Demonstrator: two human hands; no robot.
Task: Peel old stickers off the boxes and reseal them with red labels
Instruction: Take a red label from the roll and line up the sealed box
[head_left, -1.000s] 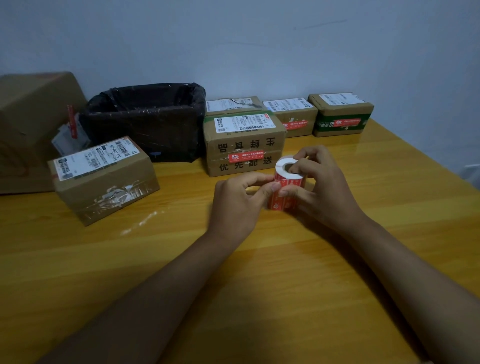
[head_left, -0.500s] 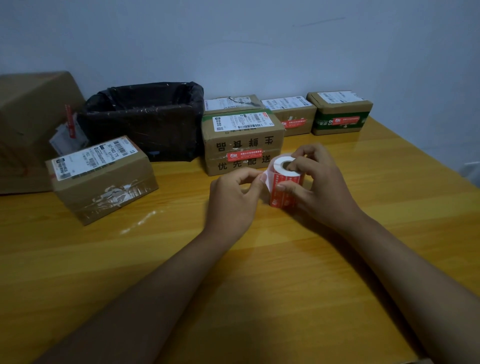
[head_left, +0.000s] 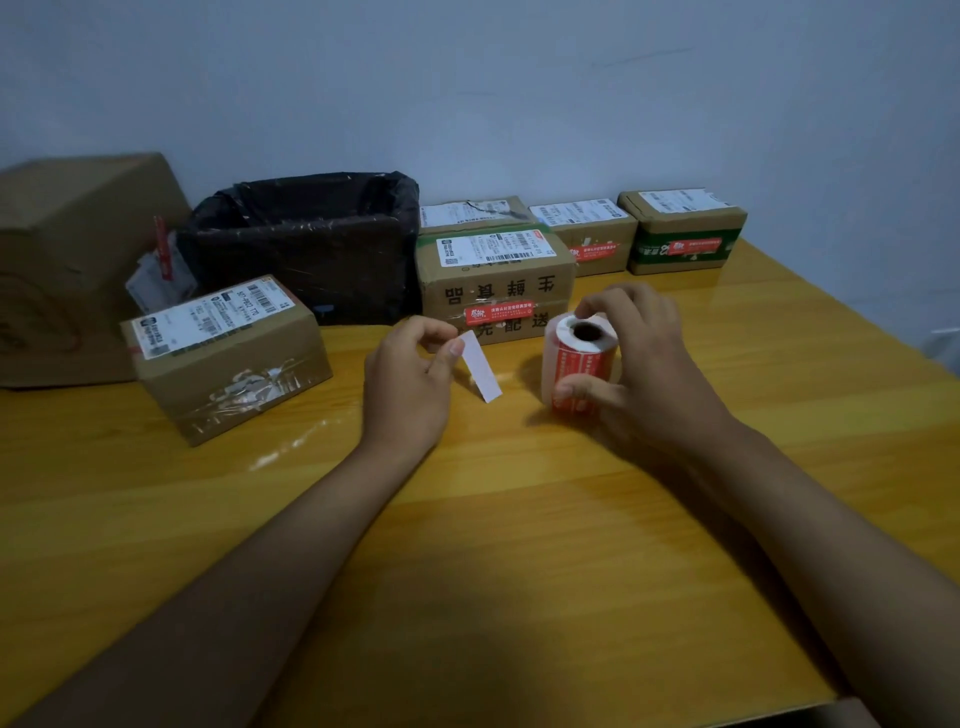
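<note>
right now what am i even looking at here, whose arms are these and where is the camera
No machine here: the arms belong to a person, and the single picture comes from a camera worn on their head, looking forward and down over a wooden table. The left hand pinches a peeled label strip, whose white back faces the camera. The right hand grips a roll of red labels standing on end. Near the left sits a taped cardboard box with no red label visible. Behind it is a black-lined bin, and along the wall stand more boxes, three already showing red labels, such as the one with large printed characters.
</note>
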